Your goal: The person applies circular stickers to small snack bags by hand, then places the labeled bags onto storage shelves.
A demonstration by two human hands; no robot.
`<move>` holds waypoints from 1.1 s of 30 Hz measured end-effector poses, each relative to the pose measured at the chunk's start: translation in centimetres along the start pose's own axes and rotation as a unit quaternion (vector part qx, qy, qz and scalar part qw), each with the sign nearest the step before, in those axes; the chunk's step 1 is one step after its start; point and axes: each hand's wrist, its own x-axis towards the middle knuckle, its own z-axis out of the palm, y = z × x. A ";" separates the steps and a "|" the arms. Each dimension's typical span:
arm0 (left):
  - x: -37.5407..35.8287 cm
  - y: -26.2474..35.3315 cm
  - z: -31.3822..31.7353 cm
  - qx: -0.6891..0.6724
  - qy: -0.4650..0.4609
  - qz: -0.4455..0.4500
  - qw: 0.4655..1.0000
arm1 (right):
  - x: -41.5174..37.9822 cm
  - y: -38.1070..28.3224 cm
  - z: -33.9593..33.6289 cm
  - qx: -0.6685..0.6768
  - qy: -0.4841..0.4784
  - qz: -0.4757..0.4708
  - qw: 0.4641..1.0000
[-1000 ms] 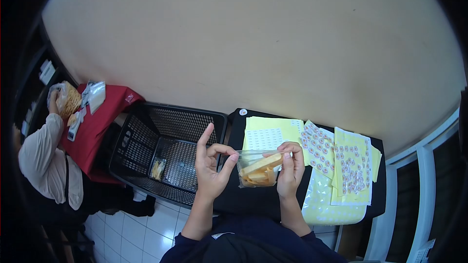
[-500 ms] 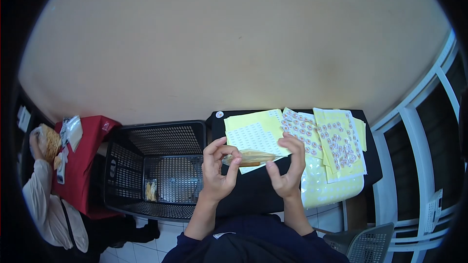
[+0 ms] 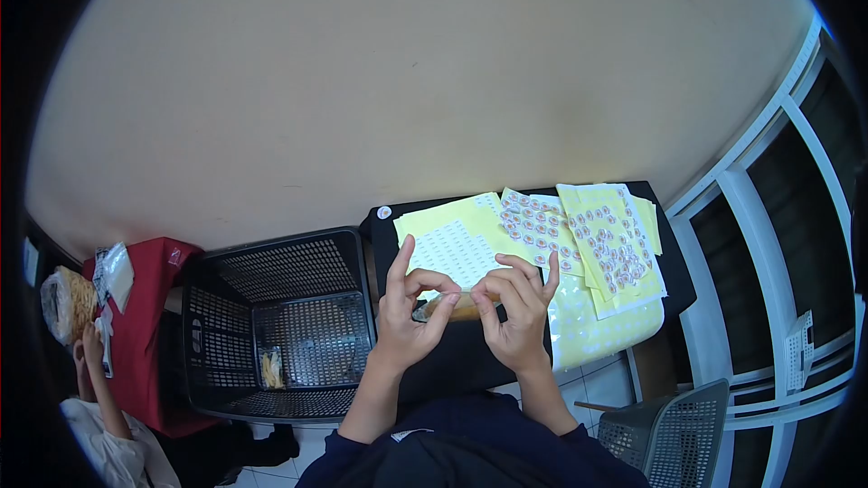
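Note:
A small clear plastic packet with yellowish-brown contents [image 3: 463, 309] is held up in front of me, above the black-covered table. My left hand [image 3: 409, 321] is closed, thumb and forefinger pinching the packet's top edge from the left. Close beside it, my right hand [image 3: 517, 318] pinches the same edge, its other fingers curled or raised. The fingers hide part of the packet. Just behind them lies a yellow sheet of small white labels [image 3: 448, 253]. Overlapping sheets of round stickers [image 3: 615, 248] are spread farther right.
To the left stands a black plastic basket [image 3: 276, 325] with one small packet [image 3: 272, 369] inside. Beyond it, a co-worker's hands [image 3: 89, 346] are at a red-covered table [image 3: 145, 325] with a large bag of snacks [image 3: 70, 305]. A grey basket [image 3: 683, 429] sits lower right.
My right hand has moved left and closed its fingertips on the packet's top edge, near my left fingers. The co-worker's hand has come down from the snack bag. The view has shifted slightly.

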 end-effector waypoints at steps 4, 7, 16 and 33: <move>-0.3 -0.2 0.0 0.042 0.014 0.012 0.999 | 0.3 -0.9 0.0 0.027 -0.009 0.005 1.000; -0.6 -0.2 0.0 0.049 0.027 0.018 0.998 | 0.1 -0.5 0.7 0.019 -0.020 -0.031 0.999; -3.6 0.2 -0.7 0.120 0.070 -0.007 0.990 | -0.8 -0.7 2.6 0.071 -0.048 -0.083 0.993; -9.7 -4.1 -1.4 0.074 0.006 -0.340 0.937 | -2.9 6.4 6.6 0.297 -0.220 0.067 0.927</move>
